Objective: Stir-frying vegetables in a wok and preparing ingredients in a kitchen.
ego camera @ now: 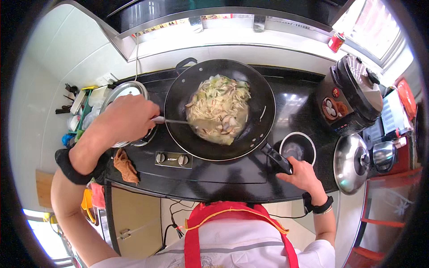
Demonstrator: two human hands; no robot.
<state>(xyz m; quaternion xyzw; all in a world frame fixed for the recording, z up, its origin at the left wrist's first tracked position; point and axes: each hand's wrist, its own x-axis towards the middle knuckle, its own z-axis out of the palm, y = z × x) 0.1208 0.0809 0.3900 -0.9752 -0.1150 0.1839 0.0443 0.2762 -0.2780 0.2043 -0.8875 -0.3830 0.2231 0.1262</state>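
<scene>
A large black wok [259, 129] rests on the gas hob, holding noodles [214, 97] with greens and mushroom slices [229, 123] in some broth. My left hand [130, 115] grips the handle of a metal utensil [176, 122] from the wok's left. Its shaft crosses the rim and its far end is lost among the noodles, so I cannot tell its shape. My right hand [300, 172] is wrapped around the end of the wok's black handle [277, 158] at the lower right. Just beyond that hand stands a dark bowl with a pale rim [297, 149].
Left of the wok, a metal pot with a lid [129, 88] stands partly behind my left hand. A brown cloth [126, 165] lies near the hob knobs [173, 159]. An electric pressure cooker [350, 95] and a domed steel lid [352, 164] occupy the right side. The range hood [221, 15] hangs above.
</scene>
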